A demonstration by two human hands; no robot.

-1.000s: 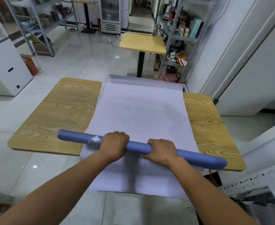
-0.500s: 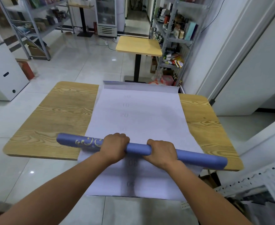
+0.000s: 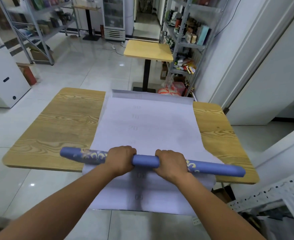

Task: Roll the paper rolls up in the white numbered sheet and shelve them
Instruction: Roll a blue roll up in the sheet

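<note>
So on my feed: the white numbered sheet (image 3: 148,132) droops off the near edge of the table (image 3: 59,129); just past that, the left hand (image 3: 120,159) and right hand (image 3: 170,162) both curl over the blue paper roll (image 3: 145,161) near its middle, I'd guess to keep it square across the sheet for rolling; fingertips are tucked under, out of sight; the sheet's numbers are faint; the shelves (image 3: 186,42) beyond are too cluttered to read.

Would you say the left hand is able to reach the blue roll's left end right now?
Probably yes: the left hand grips the blue roll just beside that end, with nothing between them.
</note>
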